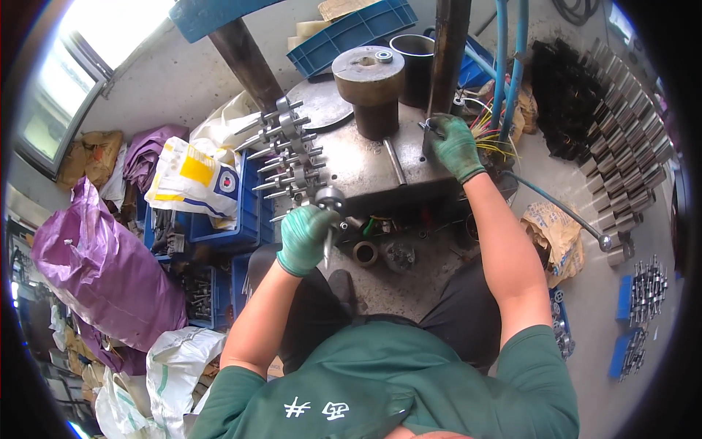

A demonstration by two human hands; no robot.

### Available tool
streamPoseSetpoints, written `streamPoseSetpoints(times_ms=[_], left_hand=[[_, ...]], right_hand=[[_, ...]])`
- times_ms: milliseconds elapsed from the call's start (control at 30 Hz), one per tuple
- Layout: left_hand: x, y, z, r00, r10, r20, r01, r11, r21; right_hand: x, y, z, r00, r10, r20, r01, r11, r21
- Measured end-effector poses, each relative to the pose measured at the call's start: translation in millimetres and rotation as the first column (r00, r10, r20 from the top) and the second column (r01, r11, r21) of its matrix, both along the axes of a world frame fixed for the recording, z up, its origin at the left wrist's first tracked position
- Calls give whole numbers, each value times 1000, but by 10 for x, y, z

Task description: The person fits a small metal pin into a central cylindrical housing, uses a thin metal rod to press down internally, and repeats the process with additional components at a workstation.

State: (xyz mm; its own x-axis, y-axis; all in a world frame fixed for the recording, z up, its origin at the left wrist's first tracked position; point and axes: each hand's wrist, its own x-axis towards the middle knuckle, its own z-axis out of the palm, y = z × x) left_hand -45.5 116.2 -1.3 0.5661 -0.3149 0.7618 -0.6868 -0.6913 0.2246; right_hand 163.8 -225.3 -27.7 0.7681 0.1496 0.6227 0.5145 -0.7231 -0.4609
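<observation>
My left hand [307,234], in a green glove, is closed around a metal shaft [327,247] whose pointed end hangs down. A round grey collar [330,196] shows at the top of that shaft. My right hand [455,148], also gloved, is closed beside the dark column at the right of the metal press table [351,164]. A small shiny piece shows at its fingertips, too small to name. Between my hands, a metal bar [395,161] leans at the foot of a round steel post [368,77]. A small ring bearing [384,55] lies on the post's top.
Several shafts with round collars [292,150] are stacked along the table's left edge. Blue crates [252,205] and a purple sack [102,271] stand at left. A dark cup [414,69], blue hoses [518,66], a ball-ended lever [563,208] and rows of metal cylinders [621,139] are right.
</observation>
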Motion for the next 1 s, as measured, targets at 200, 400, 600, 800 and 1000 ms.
streamPoseSetpoints(times_ms=[200,400,600,800,1000], left_hand=[[14,-673,129,957,-205,-206,108,909,-403],[-75,-1095,-964,319,-807,-498,-574,253,-778],[-91,-1285,-739,89,-791,-606,-650,415,-637],[22,-1324,-734,117,-842,-527,-648,337,-683],[7,-1239,-740,172,-857,-485,-688,248,-682]], right_hand=[[-86,53,34,974,197,-110,-130,888,441],[-191,68,326,978,208,-22,-139,724,676],[52,511,1037,985,172,0,-145,830,538],[702,870,1291,999,10,40,-18,977,215],[826,1019,1324,998,-68,1,68,997,-21]])
